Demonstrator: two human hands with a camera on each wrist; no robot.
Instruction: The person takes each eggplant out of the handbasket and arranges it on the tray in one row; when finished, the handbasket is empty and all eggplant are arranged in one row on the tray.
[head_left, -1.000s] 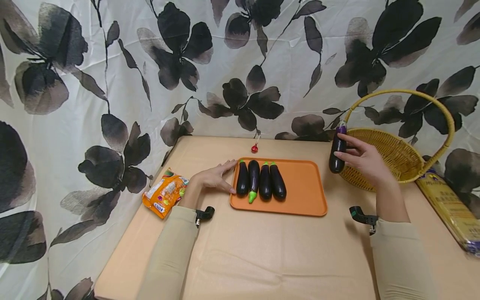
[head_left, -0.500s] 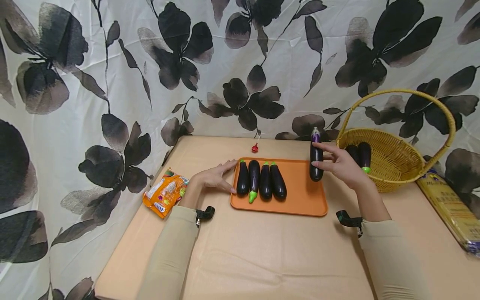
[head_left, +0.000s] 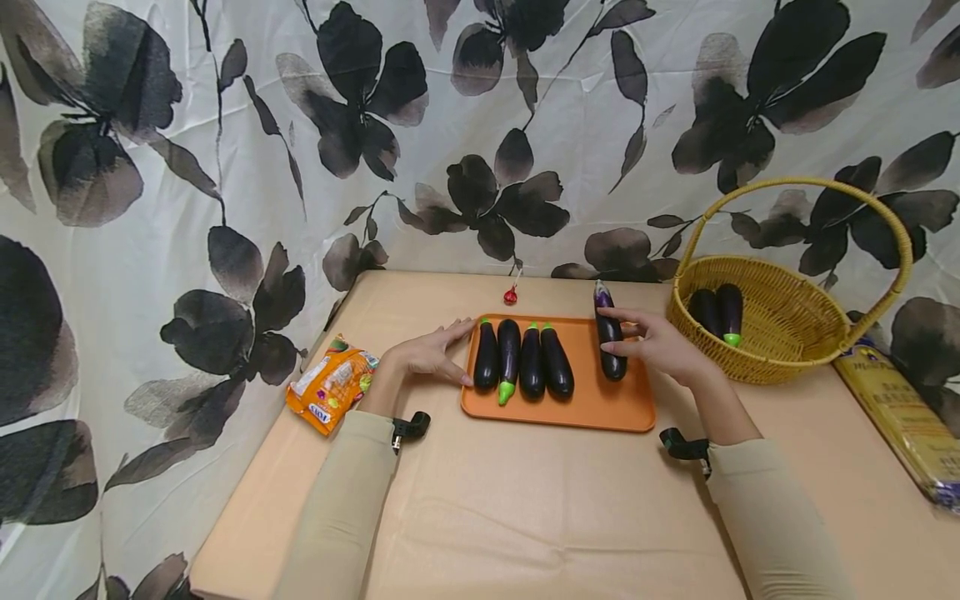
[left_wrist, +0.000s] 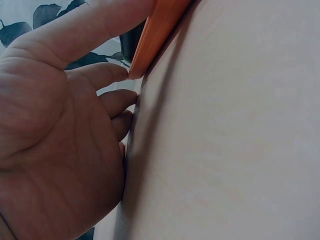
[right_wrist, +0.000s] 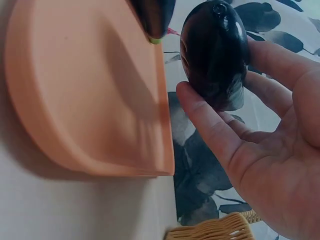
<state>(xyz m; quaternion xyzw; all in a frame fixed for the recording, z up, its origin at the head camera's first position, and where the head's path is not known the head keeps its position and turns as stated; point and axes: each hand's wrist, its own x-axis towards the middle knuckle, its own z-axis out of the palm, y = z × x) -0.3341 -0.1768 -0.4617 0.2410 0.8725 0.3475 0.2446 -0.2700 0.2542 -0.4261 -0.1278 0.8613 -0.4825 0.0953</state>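
**Smooth eggplant (head_left: 611,346) pinched above the tray (head_left: 630,412)**

The right grip (head_left: 660,342) holds the eggplant between thumb and fingers around its middle, rounded end toward the person, purple-and-white stem end pointing away. The right wrist view shows it lifted free of the tray, its shadow falling below. It looks firm and fairly light; the shine suggests a slippery skin that a hard squeeze might send sliding, so a hold across the middle seems best, keeping both ends balanced.

Directly beneath the right grip runs the tray's raised right rim, a likely catch for a low end. To the left, a strip of tray surface offers room before a row of four eggplants (head_left: 557,362), which lie close together and could roll if nudged.

Beyond that row, the left grip (head_left: 423,354) has its fingers extended, clasping nothing, thumb and forefinger touching the tray's left edge.

Right of the right grip, the wicker basket (head_left: 772,367) stands on the desk (head_left: 570,500) with two more eggplants (head_left: 728,310) inside; its tall handle arches overhead, limiting sideways passage.
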